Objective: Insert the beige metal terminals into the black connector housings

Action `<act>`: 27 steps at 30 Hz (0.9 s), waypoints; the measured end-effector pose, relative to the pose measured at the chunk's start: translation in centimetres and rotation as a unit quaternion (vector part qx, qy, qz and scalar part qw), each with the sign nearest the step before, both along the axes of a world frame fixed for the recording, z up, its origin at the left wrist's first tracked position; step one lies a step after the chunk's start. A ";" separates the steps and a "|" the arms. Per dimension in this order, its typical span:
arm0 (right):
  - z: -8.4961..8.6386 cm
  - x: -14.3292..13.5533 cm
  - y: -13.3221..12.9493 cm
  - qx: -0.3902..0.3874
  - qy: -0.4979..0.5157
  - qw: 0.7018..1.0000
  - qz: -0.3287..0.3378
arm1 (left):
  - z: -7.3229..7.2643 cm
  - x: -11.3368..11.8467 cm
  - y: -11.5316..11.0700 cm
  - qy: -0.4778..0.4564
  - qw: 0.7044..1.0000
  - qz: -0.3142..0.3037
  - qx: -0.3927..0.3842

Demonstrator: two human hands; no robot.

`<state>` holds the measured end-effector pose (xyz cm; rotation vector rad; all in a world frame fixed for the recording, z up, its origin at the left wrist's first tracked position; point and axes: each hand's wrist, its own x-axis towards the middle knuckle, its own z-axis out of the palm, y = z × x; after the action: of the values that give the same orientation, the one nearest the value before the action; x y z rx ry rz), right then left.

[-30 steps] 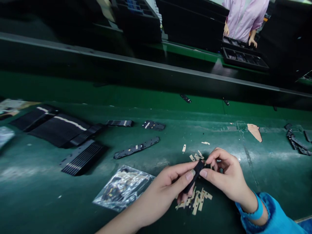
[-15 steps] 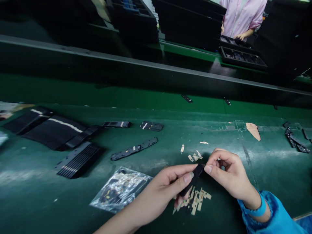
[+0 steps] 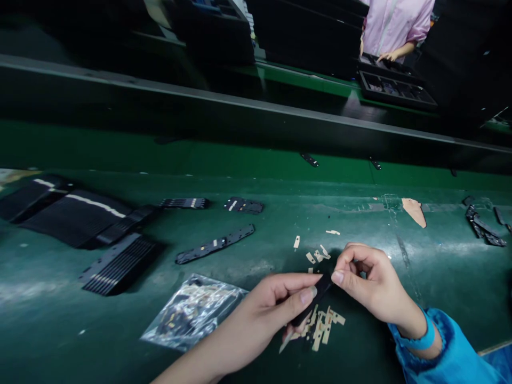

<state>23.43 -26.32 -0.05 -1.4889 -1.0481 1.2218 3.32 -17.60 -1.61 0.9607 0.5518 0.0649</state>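
My left hand [image 3: 276,304] holds a slim black part [image 3: 312,301] between thumb and fingers, tilted up to the right. A thin pointed thing sticks out below these fingers, too unclear to name. At the part's upper end, the thumb and forefinger of my right hand [image 3: 366,277] are pinched together; whatever they hold is too small to make out. Beneath the black part lies a pile of cream-coloured tabs [image 3: 323,328]. Several more small tabs [image 3: 318,256] are scattered just beyond it. Left of my left hand rests a clear plastic bag [image 3: 192,312] of small pieces.
Stacked black strips [image 3: 118,264] and wide black pieces [image 3: 76,216] lie on the green table [image 3: 100,341] at the left. Long black parts [image 3: 216,244] sit mid-table. A tan scrap [image 3: 414,211] is at the right. Behind the ledge, a person in pink [image 3: 396,24] works at a black tray [image 3: 398,88].
The view has shifted slightly, so table items appear a little further left. The black part is turned slightly, and my right fingers are closer against its upper end.
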 end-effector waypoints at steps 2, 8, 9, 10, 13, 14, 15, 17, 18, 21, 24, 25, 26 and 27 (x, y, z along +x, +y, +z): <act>-0.3 0.2 0.1 -0.008 0.010 1.000 -0.008 | -0.1 0.0 0.0 -0.007 1.000 -0.002 -0.006; -0.8 0.6 0.2 0.010 0.010 1.000 0.005 | -1.0 0.0 -0.5 -0.008 0.999 0.015 -0.048; -0.7 0.5 0.1 0.020 0.002 1.000 0.021 | -1.1 0.0 -0.5 0.000 0.998 0.022 -0.050; -0.7 0.3 0.0 0.030 -0.013 0.999 0.031 | -1.2 0.0 -0.6 0.007 0.998 0.029 -0.050; -0.6 -0.3 -0.1 0.048 -0.073 0.996 0.024 | -1.2 0.1 -0.5 0.020 0.999 0.036 -0.035; -0.7 -0.4 0.0 0.050 -0.087 0.995 0.019 | -1.1 0.1 -0.4 0.024 0.999 0.036 -0.031; -0.7 -0.4 0.0 0.051 -0.098 0.994 0.016 | -1.0 0.1 -0.4 0.032 0.998 0.039 -0.027; -0.6 -0.4 0.1 0.055 -0.122 0.991 0.021 | -0.8 0.2 -0.3 0.055 0.997 0.042 -0.015; -0.5 -0.3 0.2 0.059 -0.137 0.988 0.032 | -0.7 0.3 -0.3 0.069 0.997 0.039 -0.007; 0.0 0.2 -0.1 0.081 -0.192 0.975 0.079 | -0.9 0.4 -0.3 0.113 0.993 -0.003 0.023; 0.0 2.2 -2.1 0.087 -0.262 0.959 0.066 | -1.1 0.4 -0.3 0.147 0.984 -0.028 0.093; -0.2 3.3 -3.3 0.077 -0.291 0.953 0.032 | -1.0 0.4 -0.3 0.156 0.979 -0.016 0.130; -0.5 4.7 -4.8 0.058 -0.322 0.945 -0.011 | -0.8 0.2 -0.2 0.164 0.971 0.004 0.171; -0.9 6.3 -6.5 0.035 -0.364 0.928 -0.070 | -0.6 0.1 -0.1 0.173 0.962 0.023 0.211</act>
<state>29.75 -32.79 -0.96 -1.9775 -1.4061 0.5076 3.39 -17.72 -2.18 1.3884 0.9073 0.0569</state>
